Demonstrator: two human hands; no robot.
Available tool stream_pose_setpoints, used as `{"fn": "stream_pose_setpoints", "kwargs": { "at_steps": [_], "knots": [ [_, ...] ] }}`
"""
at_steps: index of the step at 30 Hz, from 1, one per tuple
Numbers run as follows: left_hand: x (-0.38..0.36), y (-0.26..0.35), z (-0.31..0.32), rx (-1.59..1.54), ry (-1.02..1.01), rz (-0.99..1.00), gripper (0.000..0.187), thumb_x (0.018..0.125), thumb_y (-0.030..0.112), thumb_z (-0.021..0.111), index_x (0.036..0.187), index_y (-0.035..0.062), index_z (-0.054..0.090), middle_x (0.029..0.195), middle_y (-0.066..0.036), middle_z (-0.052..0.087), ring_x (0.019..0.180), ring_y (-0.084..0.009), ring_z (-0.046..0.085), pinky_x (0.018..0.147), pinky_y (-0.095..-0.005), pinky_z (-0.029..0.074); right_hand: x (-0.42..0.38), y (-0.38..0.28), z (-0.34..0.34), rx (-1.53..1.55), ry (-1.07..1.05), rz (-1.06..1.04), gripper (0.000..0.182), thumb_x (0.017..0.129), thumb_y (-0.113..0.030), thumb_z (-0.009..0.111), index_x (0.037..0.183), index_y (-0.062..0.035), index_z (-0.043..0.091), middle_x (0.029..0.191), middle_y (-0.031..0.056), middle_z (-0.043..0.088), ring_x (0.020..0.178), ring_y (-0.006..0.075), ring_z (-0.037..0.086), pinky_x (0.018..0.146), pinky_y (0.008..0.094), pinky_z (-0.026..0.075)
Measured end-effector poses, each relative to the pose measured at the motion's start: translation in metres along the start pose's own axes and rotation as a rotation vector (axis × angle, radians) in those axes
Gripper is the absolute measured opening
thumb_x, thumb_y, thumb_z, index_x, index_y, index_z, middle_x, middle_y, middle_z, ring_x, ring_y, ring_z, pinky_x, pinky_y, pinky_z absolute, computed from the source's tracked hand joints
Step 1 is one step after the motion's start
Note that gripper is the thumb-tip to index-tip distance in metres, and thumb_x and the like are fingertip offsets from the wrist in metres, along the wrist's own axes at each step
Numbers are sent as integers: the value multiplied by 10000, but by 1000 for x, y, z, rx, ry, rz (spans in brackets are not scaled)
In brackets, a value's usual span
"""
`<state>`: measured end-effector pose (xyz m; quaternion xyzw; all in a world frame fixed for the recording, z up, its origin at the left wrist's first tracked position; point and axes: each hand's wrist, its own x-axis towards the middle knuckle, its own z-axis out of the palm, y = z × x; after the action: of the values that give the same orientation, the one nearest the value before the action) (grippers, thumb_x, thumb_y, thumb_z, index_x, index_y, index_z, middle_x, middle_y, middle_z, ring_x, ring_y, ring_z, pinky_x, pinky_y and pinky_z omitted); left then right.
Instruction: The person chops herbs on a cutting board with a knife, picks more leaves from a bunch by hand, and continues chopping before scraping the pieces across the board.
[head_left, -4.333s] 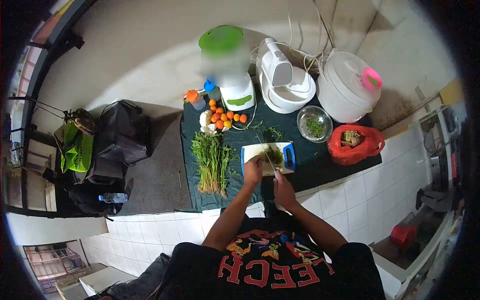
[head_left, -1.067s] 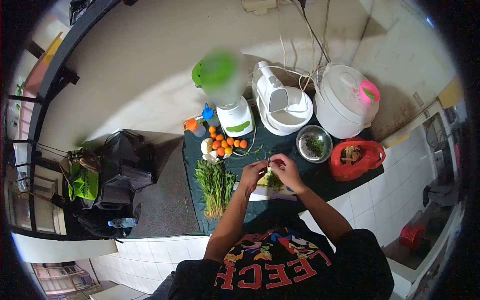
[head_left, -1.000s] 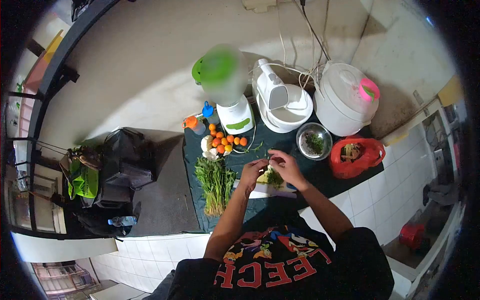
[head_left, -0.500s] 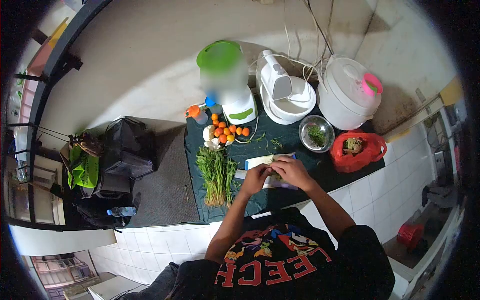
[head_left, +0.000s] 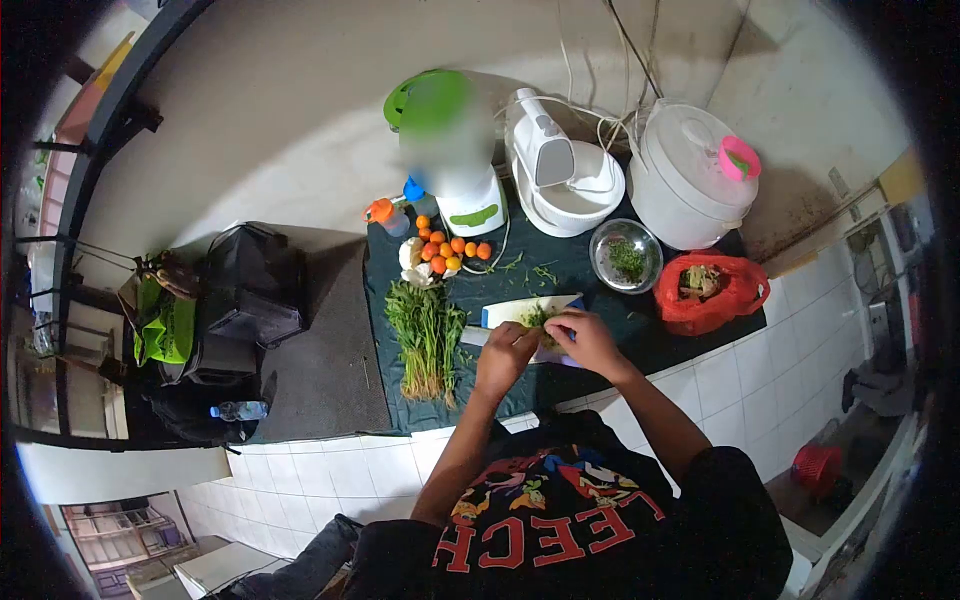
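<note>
Over a white cutting board (head_left: 503, 313), my left hand (head_left: 508, 357) and my right hand (head_left: 584, 343) are close together, both with fingers pinched on small green herbs (head_left: 538, 316). A knife blade (head_left: 475, 336) shows at the board's left edge, beside my left hand; its handle is hidden. Left of the board lies a bunch of leafy greens (head_left: 424, 335) with pale roots toward me. Chopped green bits (head_left: 627, 262) lie in a metal bowl (head_left: 600, 270) to the right.
Behind the greens are orange fruits (head_left: 438, 264) and white bulbs (head_left: 411, 253). A blender (head_left: 473, 205), a white stand mixer (head_left: 545, 150) and a rice cooker (head_left: 690, 180) stand along the wall. A red bag (head_left: 700, 315) sits at the right, a water bottle (head_left: 240, 411) at the left.
More green herb shows between my hands, above the board. My hands have moved slightly apart. The whole view has shifted a little, with the table items now slightly higher and further left.
</note>
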<state>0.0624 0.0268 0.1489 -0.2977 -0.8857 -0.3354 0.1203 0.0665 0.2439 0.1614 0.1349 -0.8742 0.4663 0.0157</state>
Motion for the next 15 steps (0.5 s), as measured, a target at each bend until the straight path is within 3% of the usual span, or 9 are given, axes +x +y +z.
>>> {"fn": "stream_pose_setpoints", "kwargs": {
  "at_steps": [3,8,11,14,15],
  "knots": [
    [2,2,0,18,5,19,257,832,73,780,1088,82,760,959,-97,708,949,-296,683,787,-426,575,1,-2,-2,6,23,-42,173,965,-190,688,1032,-39,742,956,157,724,851,361,709,732,427,555],
    [6,4,2,3,38,27,230,851,59,753,1081,57,743,955,-118,692,986,-311,668,808,-426,568,1,-16,-16,30,37,62,181,959,-193,703,1032,-36,757,957,154,730,831,343,717,742,412,557],
    [7,6,8,10,32,5,259,849,52,729,1107,48,719,938,-122,679,959,-311,662,819,-446,555,0,-11,-13,4,82,-9,177,959,-185,704,1033,-32,755,950,153,729,805,332,719,722,401,557],
    [4,12,17,-51,66,-61,171,939,88,682,1095,23,703,918,-153,689,918,-323,679,812,-421,552,-1,-17,-13,9,134,-18,173,955,-182,710,1014,-25,750,934,152,727,779,325,720,693,394,555],
    [2,14,24,-263,86,-301,167,984,131,659,1095,13,698,927,-144,701,898,-291,687,805,-395,548,-2,-17,-11,10,132,-12,173,955,-182,710,1014,-25,750,934,152,727,779,325,720,693,394,555]
  ]
}}
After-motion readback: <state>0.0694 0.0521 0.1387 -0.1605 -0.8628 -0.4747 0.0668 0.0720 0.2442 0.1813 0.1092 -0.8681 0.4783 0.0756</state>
